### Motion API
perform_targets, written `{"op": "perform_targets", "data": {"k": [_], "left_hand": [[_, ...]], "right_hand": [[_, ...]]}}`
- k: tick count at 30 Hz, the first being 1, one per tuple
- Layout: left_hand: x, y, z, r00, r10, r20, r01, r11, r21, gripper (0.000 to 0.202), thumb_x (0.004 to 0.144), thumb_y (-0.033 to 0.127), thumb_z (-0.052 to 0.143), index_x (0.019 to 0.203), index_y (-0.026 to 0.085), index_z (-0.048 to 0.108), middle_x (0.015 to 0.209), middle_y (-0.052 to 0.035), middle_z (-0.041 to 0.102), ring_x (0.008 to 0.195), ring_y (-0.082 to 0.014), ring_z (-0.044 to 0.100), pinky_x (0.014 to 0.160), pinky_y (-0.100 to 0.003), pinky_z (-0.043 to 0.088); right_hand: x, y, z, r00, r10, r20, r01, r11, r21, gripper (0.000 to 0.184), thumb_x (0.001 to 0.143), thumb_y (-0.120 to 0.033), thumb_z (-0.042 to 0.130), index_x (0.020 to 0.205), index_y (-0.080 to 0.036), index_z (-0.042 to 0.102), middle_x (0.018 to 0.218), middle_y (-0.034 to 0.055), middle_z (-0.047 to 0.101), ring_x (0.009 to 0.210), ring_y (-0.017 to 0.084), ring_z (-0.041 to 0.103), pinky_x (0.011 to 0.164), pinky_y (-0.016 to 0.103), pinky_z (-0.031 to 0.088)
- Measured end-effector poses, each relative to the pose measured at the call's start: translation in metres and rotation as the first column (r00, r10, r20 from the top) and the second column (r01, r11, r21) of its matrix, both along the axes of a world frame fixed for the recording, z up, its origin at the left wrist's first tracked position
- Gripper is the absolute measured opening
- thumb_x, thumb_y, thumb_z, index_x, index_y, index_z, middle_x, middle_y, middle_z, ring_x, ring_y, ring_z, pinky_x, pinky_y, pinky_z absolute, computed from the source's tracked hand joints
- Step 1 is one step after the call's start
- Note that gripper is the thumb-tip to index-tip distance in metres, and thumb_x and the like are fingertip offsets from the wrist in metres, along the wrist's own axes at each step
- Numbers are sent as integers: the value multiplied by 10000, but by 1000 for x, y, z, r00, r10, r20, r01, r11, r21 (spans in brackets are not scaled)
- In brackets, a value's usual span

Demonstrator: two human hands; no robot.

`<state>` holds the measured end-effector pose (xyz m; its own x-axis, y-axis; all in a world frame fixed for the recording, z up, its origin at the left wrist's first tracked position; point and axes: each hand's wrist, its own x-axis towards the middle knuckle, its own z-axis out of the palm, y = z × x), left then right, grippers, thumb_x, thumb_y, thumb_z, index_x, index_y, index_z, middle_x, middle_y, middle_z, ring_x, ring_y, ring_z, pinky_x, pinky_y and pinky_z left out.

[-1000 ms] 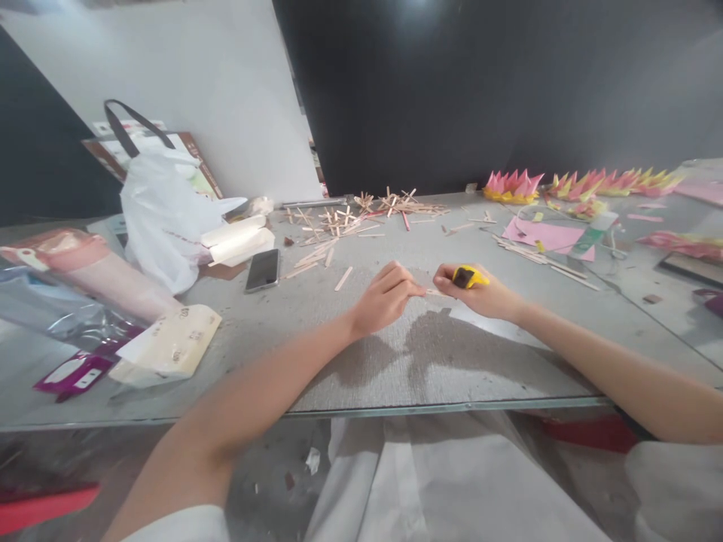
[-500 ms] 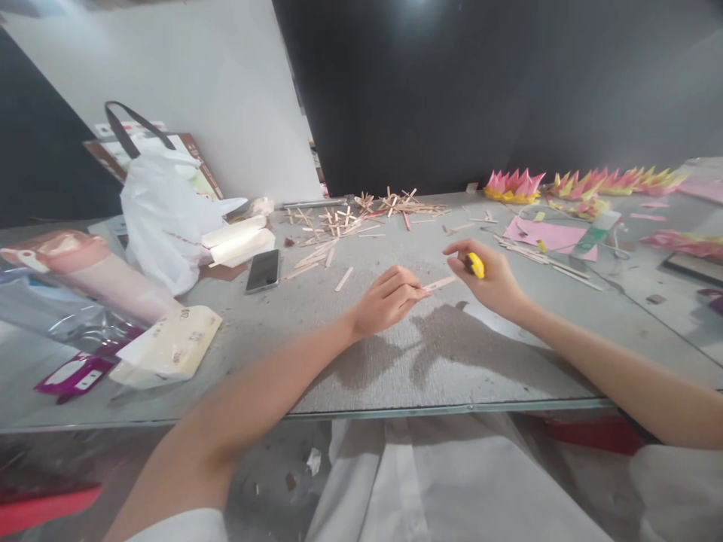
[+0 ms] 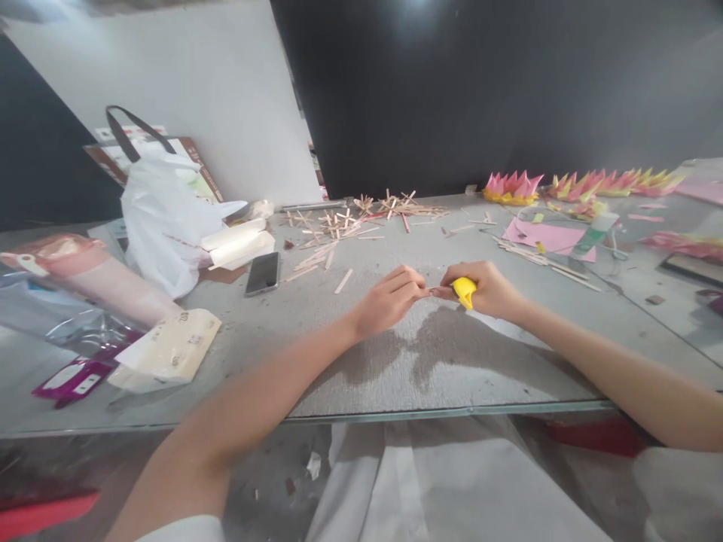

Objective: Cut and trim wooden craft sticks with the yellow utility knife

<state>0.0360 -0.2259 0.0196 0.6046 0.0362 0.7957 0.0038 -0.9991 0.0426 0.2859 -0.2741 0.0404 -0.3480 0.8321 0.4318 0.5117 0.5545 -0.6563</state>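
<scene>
My left hand [image 3: 391, 301] is closed, its fingertips pinching the end of a thin wooden stick [image 3: 432, 288] above the grey table. Facing it, my right hand [image 3: 489, 288] is closed round a small yellow-handled tool [image 3: 465, 292] that looks like a utility knife. Its blade cannot be made out. The fingertips of both hands nearly meet at the stick, most of which they hide. A single loose wooden stick [image 3: 343, 281] lies left of my left hand. Behind it is a scattered pile of wooden sticks [image 3: 339, 222].
A phone [image 3: 263, 272], a white bag [image 3: 161, 203], a pink-lidded bottle [image 3: 121, 275] and a paper packet [image 3: 169, 350] occupy the left. To the right are pink paper [image 3: 534, 232], a glue bottle [image 3: 594, 235] and folded paper flowers [image 3: 513, 188]. The table edge [image 3: 395, 415] runs close to my body.
My right hand has moved down and left to the stick, its fingers closing in. The yellow tool has turned, showing more of its handle. My left hand stays almost in place.
</scene>
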Motion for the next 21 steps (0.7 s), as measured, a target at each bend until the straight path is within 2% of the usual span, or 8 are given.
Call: {"op": "perform_targets", "data": {"k": [5,8,10,14,21], "left_hand": [[1,-4,1,999,-4,-50,1,999,-54,115,1087,161,585,1027,233,652,998,-61,711,975,-189,662,877,-345,571],[1,-2,-2,998,-4,-70,0,998,-66,131,1095,167,569,1033,231,666,1003,-64,719,975,-190,673,877,-350,579],[1,0,-3,1000,2,-28,-4,997,-71,115,1089,165,588,1058,226,680,996,-64,725,972,-187,682,864,-344,582],[3,4,-6,996,35,85,-23,990,-143,71,1070,185,651,1056,218,713,961,-57,743,936,-176,706,823,-331,584],[6,2,-8,983,114,143,-69,955,-290,94,1048,262,712,979,202,730,916,-47,747,869,-159,723,802,-308,574]], "right_hand": [[1,3,-3,998,25,50,-21,996,-81,642,845,-784,751,638,-188,629,593,-27,467,604,126,362,566,285,317],[-1,3,-4,996,55,66,-47,992,-116,636,868,-770,736,634,-192,612,600,-33,435,609,126,343,563,285,303],[-2,2,-4,997,46,57,-39,992,-121,626,887,-757,722,639,-195,605,602,-34,424,608,128,343,565,291,290],[-2,2,-4,999,25,34,-21,993,-116,588,913,-723,715,667,-197,621,610,-27,456,611,134,374,577,298,288],[2,2,-3,998,53,-21,-56,984,-168,454,954,-600,714,754,-193,686,675,-9,584,646,146,477,632,300,373]]}}
